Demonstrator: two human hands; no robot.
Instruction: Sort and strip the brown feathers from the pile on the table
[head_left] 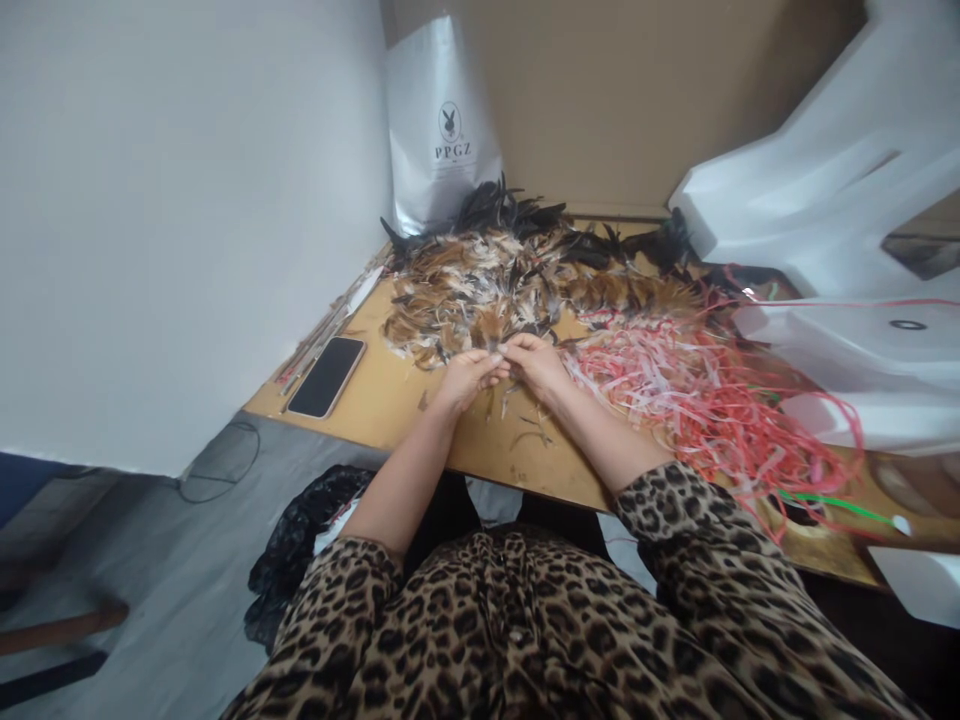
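Note:
My left hand (466, 376) and my right hand (537, 363) meet at the near edge of a heap of brown, white and black feathers (495, 280) on a wooden table (382, 400). Both hands have their fingers pinched together on a small bunch of feathers (498, 348) held between them. Leopard-print sleeves cover my upper arms. A few loose feathers lie on the table below my wrists.
A tangle of red and white plastic strips (697, 390) lies right of my right hand. A black phone (327, 376) rests at the table's left edge beside thin sticks. A silver bag (442, 130) stands behind the feathers. White foam pieces (832, 190) sit at right.

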